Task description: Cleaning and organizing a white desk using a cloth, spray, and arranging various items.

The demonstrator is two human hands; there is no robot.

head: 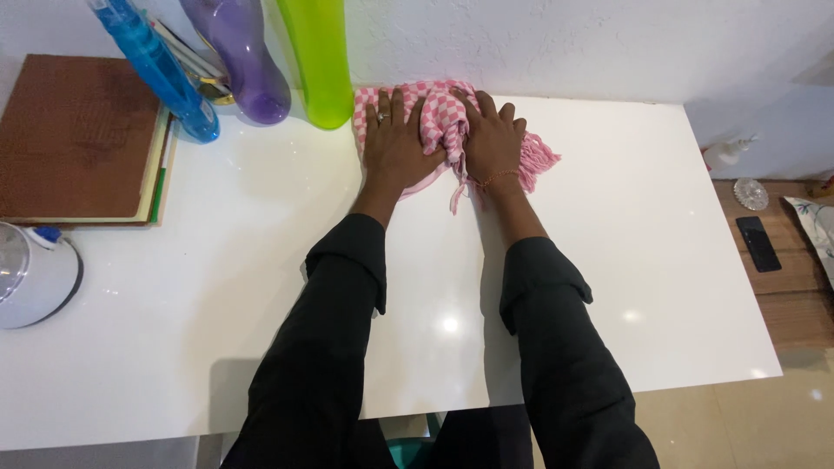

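On the glossy white table [217,347], the left hand [393,143] and right hand [491,139] lie flat, fingers spread, gripping nothing, pressing the bunched pink-and-white checked fringed cloth [443,117] near the table's far edge, where even pressure should keep it gathered, right of the green plastic bottle [317,61].

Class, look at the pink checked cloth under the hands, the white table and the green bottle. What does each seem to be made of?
Checked cloth: soft woven fabric, probably cotton; it bunches and ends in a fringe. White table: hard glossy top, perhaps laminate or lacquered board; it mirrors lamp spots. Green bottle: translucent, likely plastic; light glows through it.
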